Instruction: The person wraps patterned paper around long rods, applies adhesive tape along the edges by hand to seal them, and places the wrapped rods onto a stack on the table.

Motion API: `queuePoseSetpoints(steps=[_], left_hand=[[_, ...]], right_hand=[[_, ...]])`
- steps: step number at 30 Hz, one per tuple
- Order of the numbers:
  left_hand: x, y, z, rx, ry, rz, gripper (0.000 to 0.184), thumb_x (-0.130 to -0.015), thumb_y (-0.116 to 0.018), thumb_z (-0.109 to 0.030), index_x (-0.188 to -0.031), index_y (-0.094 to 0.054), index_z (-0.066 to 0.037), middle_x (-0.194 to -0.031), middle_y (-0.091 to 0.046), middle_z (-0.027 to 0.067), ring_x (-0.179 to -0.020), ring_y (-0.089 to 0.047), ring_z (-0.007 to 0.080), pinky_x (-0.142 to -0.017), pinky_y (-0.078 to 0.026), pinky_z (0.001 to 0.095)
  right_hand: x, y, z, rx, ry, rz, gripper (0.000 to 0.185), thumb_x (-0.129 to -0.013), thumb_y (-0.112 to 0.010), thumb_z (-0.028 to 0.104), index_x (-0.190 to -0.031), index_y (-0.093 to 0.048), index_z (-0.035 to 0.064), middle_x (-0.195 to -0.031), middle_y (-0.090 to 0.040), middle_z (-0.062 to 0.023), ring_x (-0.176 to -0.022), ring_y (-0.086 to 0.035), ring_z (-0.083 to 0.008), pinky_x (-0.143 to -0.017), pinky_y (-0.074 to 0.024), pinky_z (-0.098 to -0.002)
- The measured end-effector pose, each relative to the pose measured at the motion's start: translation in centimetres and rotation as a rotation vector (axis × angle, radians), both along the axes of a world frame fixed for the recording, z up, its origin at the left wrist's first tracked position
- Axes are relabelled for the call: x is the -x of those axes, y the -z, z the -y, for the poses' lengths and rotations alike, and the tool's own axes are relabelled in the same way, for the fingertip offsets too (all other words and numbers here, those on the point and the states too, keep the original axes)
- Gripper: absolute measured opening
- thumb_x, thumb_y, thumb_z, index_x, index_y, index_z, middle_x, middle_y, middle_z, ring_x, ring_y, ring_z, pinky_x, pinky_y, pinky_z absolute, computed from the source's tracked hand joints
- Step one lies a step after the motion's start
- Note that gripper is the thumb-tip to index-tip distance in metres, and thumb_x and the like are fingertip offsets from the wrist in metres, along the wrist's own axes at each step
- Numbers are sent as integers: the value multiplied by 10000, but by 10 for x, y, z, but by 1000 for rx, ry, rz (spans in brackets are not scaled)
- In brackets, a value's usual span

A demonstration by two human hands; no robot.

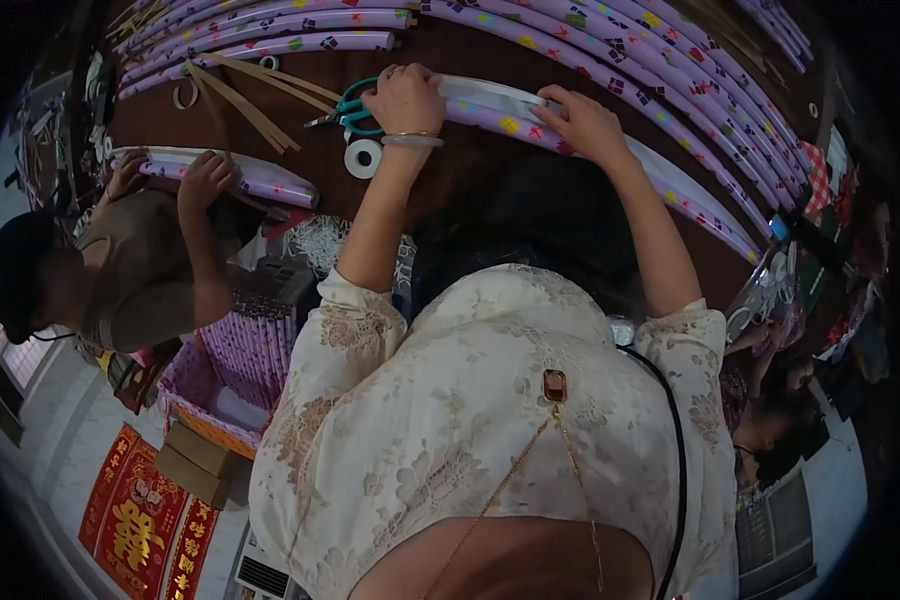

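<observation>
A long roll of purple patterned wrapping paper [510, 124] lies along the near side of the brown table, with a white strip [500, 92] along its far edge. My left hand [406, 100] is at the roll's left end, fingers bent and closed; what they pinch is too small to make out. My right hand [585, 124] rests farther right on the roll's white edge, its thumb and fingers apart. Teal-handled scissors [354, 108] lie right beside my left hand. Just below them sits a white tape roll [363, 158].
Many purple rolls [610, 70] lie across the back of the table [320, 70]. Tan strips [245, 110] lie left of the scissors. At the left, a co-worker [150, 260] handles another roll [270, 185]. A basket [220, 400] of rolls stands below. Another person [770, 420] is at the right.
</observation>
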State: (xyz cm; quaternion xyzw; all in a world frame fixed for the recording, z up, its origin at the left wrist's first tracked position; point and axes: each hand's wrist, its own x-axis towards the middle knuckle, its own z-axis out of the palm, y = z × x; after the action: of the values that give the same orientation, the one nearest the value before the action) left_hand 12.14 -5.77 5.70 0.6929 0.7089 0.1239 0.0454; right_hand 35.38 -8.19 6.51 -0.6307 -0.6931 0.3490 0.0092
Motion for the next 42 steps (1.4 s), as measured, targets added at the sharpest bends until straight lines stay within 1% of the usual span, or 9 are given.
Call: queuePoseSetpoints(steps=[5, 7, 9, 12, 15, 19, 22, 32, 42], left_hand=[[4, 5, -3, 18, -53, -1, 104, -713, -638, -226, -744, -651, -127, -847, -647, 47, -928, -563, 240, -745, -350, 451], [5, 8, -4, 80, -65, -58, 153, -758, -611, -285, -805, -664, -149, -860, -643, 36, -944, -559, 255, -732, -372, 478], [6, 11, -5, 70, -62, -64, 155, -756, -611, -285, -800, -664, -145, -848, -643, 36, -930, -560, 252, -715, -377, 468], [5, 12, -4, 29, -67, -80, 138, -728, -619, -251, -755, -657, -122, -819, -640, 41, -888, -563, 243, -694, -365, 440], [7, 17, -5, -16, -88, -98, 116, -702, -619, -213, -713, -650, -103, -802, -637, 45, -857, -563, 240, -691, -350, 420], [13, 18, -5, -88, -51, -39, 111, -708, -600, -201, -712, -650, -102, -816, -635, 46, -856, -554, 252, -695, -353, 419], [16, 18, -5, -80, -59, -75, 119, -712, -604, -212, -708, -650, -102, -837, -633, 49, -868, -548, 257, -693, -355, 418], [19, 18, -9, -46, -32, -72, 130, -708, -634, -242, -705, -653, -113, -830, -627, 53, -866, -547, 255, -678, -362, 416], [14, 18, -11, -73, -49, -160, 180, -716, -616, -243, -718, -637, -64, -825, -627, 71, -853, -553, 265, -681, -382, 433]], right_hand=[[1, 10, 7, -135, -50, 18, 296, -847, -498, 402, -1077, -508, 217, -839, -593, -36, -778, -606, -236, -636, -476, -373], [4, 9, 10, -166, -49, 33, 292, -853, -491, 394, -1085, -499, 218, -845, -596, -38, -785, -608, -244, -629, -480, -380], [10, 6, 11, -207, -20, 38, 222, -860, -489, 343, -1041, -502, 215, -826, -577, -68, -752, -604, -290, -618, -476, -422], [22, -3, 11, -173, -32, 161, 214, -851, -498, 334, -1015, -508, 197, -844, -570, -74, -758, -601, -284, -604, -477, -418], [24, 3, 13, -284, -33, 95, 207, -847, -501, 329, -997, -517, 187, -836, -562, -81, -782, -596, -279, -599, -477, -416], [26, -6, 7, -197, -15, 79, 205, -847, -504, 336, -987, -525, 188, -838, -556, -80, -812, -588, -273, -603, -477, -415], [27, -8, 7, -162, -36, 110, 207, -849, -502, 342, -982, -526, 186, -835, -555, -79, -812, -589, -276, -606, -477, -413], [29, -3, 9, -260, -55, 133, 191, -854, -506, 312, -967, -524, 159, -782, -556, -99, -725, -605, -282, -556, -488, -408], [29, -5, 8, -297, -64, 119, 184, -847, -517, 310, -939, -526, 151, -767, -567, -104, -676, -610, -277, -524, -495, -384]])
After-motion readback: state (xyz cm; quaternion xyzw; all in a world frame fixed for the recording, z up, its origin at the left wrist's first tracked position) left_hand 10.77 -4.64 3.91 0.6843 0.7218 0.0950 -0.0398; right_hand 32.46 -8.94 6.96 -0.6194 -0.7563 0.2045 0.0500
